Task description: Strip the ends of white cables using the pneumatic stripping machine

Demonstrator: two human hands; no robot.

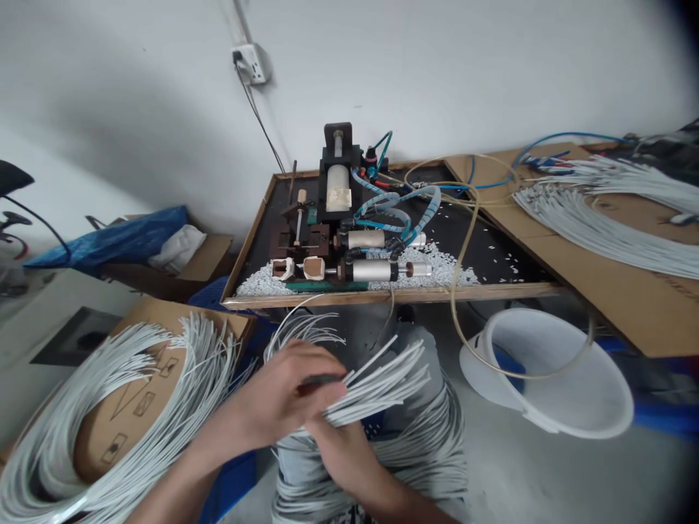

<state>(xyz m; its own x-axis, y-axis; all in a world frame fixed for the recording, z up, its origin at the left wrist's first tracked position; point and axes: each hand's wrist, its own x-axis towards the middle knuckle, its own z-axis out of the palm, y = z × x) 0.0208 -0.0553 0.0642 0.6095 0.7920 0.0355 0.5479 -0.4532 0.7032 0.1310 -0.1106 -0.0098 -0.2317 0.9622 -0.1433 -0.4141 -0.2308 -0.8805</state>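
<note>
My left hand (pixel 292 393) is closed, its thumb and fingers pinched at the near end of a bundle of white wires (pixel 390 382). A dark patch shows between thumb and fingers; I cannot make out what it is. From below, my right hand (pixel 344 447) wraps round the same bundle, its fingers partly hidden behind the wires and my left hand. The cut ends fan out to the right. The rest of the coil (pixel 431 444) hangs in loops over my lap, and more loose ends (pixel 314 331) stick up behind my left hand.
Ahead, a pneumatic machine (pixel 338 189) stands on a wood-rimmed table (pixel 415 294) strewn with white scraps (pixel 437 266). A white bucket (pixel 568 378) is at right. Wire coils lie on cardboard at left (pixel 202 378) and right (pixel 590 225). A thin hose (pixel 461 269) loops down over the bucket.
</note>
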